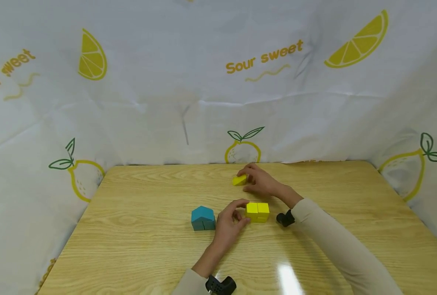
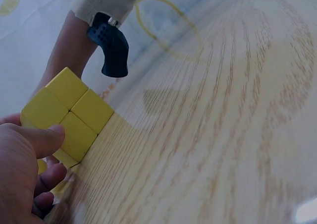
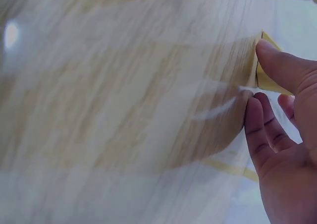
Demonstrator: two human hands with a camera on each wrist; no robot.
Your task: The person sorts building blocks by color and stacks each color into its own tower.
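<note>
Several yellow blocks (image 1: 257, 212) stand pushed together in a squared stack on the table. My left hand (image 1: 228, 225) pinches the stack's left end, with the thumb (image 2: 47, 140) on the near face in the left wrist view. Farther back, a small yellow triangular block (image 1: 238, 180) sits at the fingertips of my right hand (image 1: 260, 182). The right wrist view shows a digit laid against this triangular block (image 3: 267, 75), the other fingers curling below it. Left of my left hand stands a blue house-shaped group of blocks (image 1: 203, 218), its peaked piece over lower ones.
The wood-grain table (image 1: 130, 246) meets a white lemon-print cloth (image 1: 159, 123) along its back edge. Dark wrist cameras (image 1: 221, 284) are strapped at both cuffs. My right forearm (image 1: 336, 233) crosses the table's right half, passing right of the yellow stack.
</note>
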